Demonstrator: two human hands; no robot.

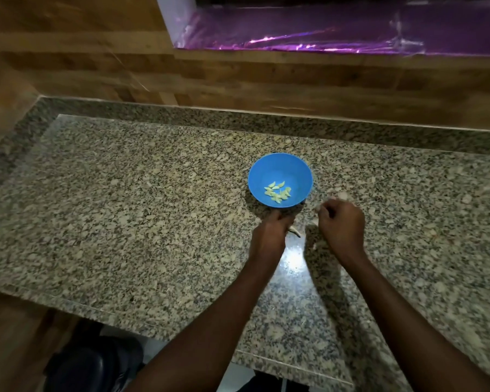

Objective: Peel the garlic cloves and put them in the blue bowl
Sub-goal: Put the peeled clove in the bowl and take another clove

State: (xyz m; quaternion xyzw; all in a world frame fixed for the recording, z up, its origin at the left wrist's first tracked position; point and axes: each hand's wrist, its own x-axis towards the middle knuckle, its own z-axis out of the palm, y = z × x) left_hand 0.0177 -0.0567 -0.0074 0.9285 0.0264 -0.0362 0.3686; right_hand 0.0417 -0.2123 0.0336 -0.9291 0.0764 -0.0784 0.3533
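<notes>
A person stands at a speckled grey-and-beige granite countertop [125,193], seen from above through a head-worn camera, with both bare forearms reaching forward. A small round blue plastic bowl [280,168] sits on the stone just beyond the hands; in its bottom lies a cluster of pale yellow-green peeled garlic cloves [278,191]. The left hand [269,234] rests on the counter just below the bowl's near rim, fingers curled; a thin pale sliver with a dark tip [294,231], perhaps a strip of garlic skin or a clove end, pokes out to the right from under it, its long axis running left to right, but whether the fingers pinch it or merely lie over it cannot be told. The right hand [341,226] hovers just right of the bowl, fingers curled inward with the tips drawn together as if pinching something small and pale; the object is blurred, so what it holds is uncertain. A pale, blurred piece [343,196], possibly an unpeeled clove or loose skin, lies on the counter just beyond the right hand's knuckles. The bowl lies ahead and slightly left of the right fingers and directly ahead of the left, so the left hand is nearer to it. Behind the counter rises a brown wood-panelled wall [238,75] with glossy purple sheeting [323,29].
</notes>
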